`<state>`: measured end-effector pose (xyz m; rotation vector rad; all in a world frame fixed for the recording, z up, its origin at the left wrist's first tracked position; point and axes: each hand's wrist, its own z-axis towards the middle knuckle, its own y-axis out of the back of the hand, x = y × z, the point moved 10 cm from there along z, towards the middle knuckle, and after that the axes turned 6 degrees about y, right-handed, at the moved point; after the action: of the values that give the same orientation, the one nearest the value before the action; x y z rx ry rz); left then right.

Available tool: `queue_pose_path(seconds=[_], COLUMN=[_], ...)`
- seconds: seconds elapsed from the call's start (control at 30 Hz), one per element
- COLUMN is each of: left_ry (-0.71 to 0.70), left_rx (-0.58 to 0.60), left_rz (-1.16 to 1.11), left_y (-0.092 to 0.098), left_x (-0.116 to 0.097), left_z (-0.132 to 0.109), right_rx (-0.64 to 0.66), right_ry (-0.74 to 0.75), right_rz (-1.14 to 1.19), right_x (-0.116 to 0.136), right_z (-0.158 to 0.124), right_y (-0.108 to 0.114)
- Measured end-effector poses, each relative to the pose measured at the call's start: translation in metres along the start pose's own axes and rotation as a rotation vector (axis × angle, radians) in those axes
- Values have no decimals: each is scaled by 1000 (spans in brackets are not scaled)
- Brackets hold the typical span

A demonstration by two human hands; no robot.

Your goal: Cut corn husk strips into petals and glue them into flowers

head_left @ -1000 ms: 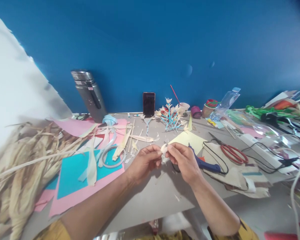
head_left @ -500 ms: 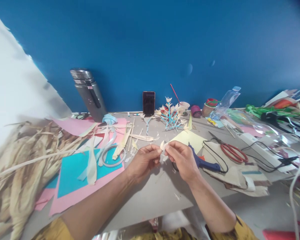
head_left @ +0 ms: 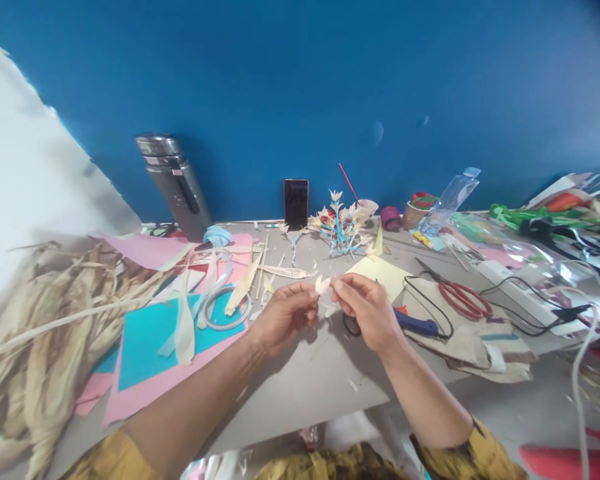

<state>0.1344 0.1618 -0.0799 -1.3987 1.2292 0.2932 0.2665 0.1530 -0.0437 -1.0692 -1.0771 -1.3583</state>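
Note:
A small cream flower of corn husk petals [head_left: 322, 285] is held up in front of me, above the grey table. My left hand [head_left: 291, 313] pinches its base between thumb and forefinger, with the other fingers curled. At the flower's right edge, the thumb and forefinger of my right hand [head_left: 366, 308] close on a petal tip; the contact is tiny. Behind my right hand lies a blue glue gun [head_left: 416, 323], partly hidden. Farther back stand a bunch of husk flowers on blue-wrapped stems [head_left: 341, 230] and a smaller forked stem [head_left: 294, 245].
Dried corn husks [head_left: 55, 347] pile up at left beside blue paper [head_left: 147, 340] and a tape roll [head_left: 210, 320]. Red-handled scissors [head_left: 464, 299] rest on a cloth [head_left: 475, 347] at right, near a power strip [head_left: 513, 293]. A flask [head_left: 177, 187] and phone [head_left: 296, 203] stand behind.
The petals now show spread apart between my fingertips. My right hand has shifted slightly right, away from the left. The whole view has moved a little.

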Motion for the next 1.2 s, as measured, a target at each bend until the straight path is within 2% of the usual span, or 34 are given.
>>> queue_pose_path(seconds=[0.13,0.23,0.4,0.57,0.67,0.73,0.83,0.93,1.0,1.1,1.2], left_ry=[-166,-279,-334,-354,-382,-398,-356,-283,-261,-259,-228], left_rx=[-125,-178,-258,-304,-315,-309,-276,-231,-208,-187,-178], left_rz=[-21,-101,-119,-125,-120,-106,-69,-39,-25,-8,22], left_y=[24,42,57,62,65,66,61,52,48,44,40], left_x=[-41,-70,-85,-88,-92,-93,-82,-64,-56,-51,-47], left_z=[0,-1,-4,-7,-8,-7,-2,5,8,7,4], right_rx=[-49,55,105,289,292,306,457,620,671,637,494], right_ry=[12,-25,-35,55,51,103,200,196,193,216,237], right_rz=[-157,-315,-498,-648,-733,-778,-844,-949,-1006,-963,-738], right_x=[-1,-12,-20,-11,-12,-9,-8,-17,-21,-13,10], right_z=[-5,-18,-31,-33,-35,-37,-43,-48,-48,-42,-26], right_y=[18,14,8,-17,-13,-12,-26,-41,-46,-47,-39])
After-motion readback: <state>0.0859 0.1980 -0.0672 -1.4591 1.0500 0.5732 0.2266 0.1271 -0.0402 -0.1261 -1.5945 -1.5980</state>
